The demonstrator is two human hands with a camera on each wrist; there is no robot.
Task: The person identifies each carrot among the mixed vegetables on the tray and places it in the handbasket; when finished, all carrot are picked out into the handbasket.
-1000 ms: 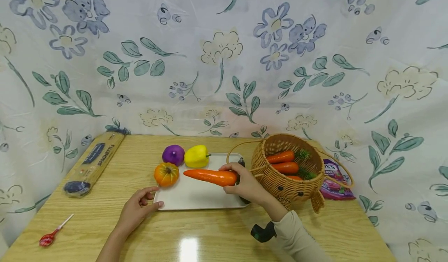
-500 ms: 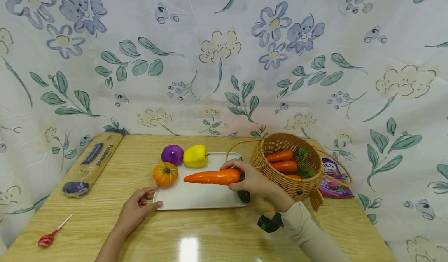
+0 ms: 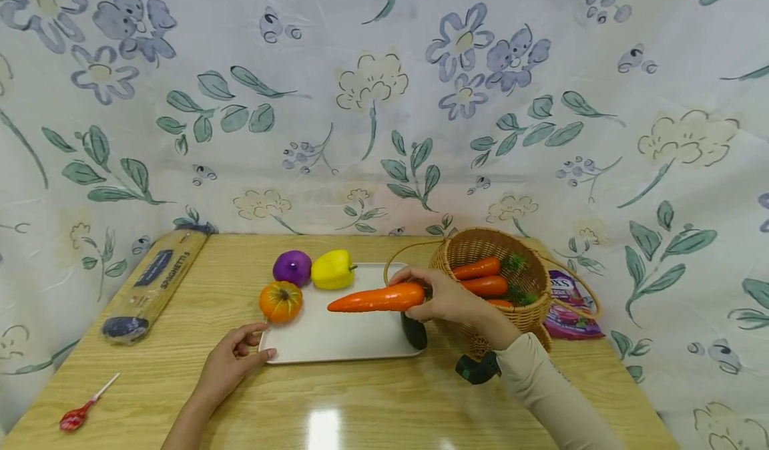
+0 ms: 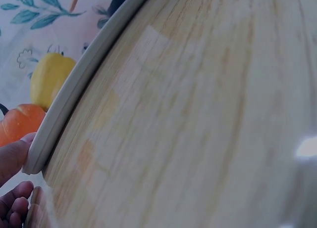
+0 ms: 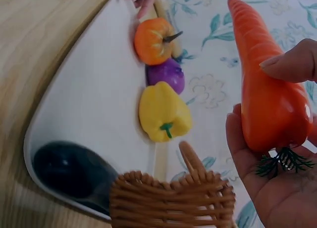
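My right hand (image 3: pixel 447 298) holds an orange carrot (image 3: pixel 378 299) by its thick end, above the right part of the white tray (image 3: pixel 336 333). In the right wrist view, the thumb lies along the carrot (image 5: pixel 270 84) and its green leafy top sits by the palm. My left hand (image 3: pixel 231 360) grips the tray's near left corner, thumb on the rim. On the tray are an orange pumpkin (image 3: pixel 281 302), a purple onion-like vegetable (image 3: pixel 292 268), a yellow bell pepper (image 3: pixel 333 270) and a dark eggplant (image 3: pixel 414 332), partly hidden in the head view by the right hand.
A wicker basket (image 3: pixel 441 256) with several carrots (image 3: pixel 483 286) stands right of the tray, its handle loop leaning over the tray. Behind it lies a purple candy bag (image 3: pixel 567 316). A spaghetti pack (image 3: pixel 159 280) and a red lollipop (image 3: pixel 75 418) lie at the left.
The carrot has levelled out, then shifted right with my right hand towards the basket, uncovering more of the eggplant. My left hand keeps its place at the tray corner.
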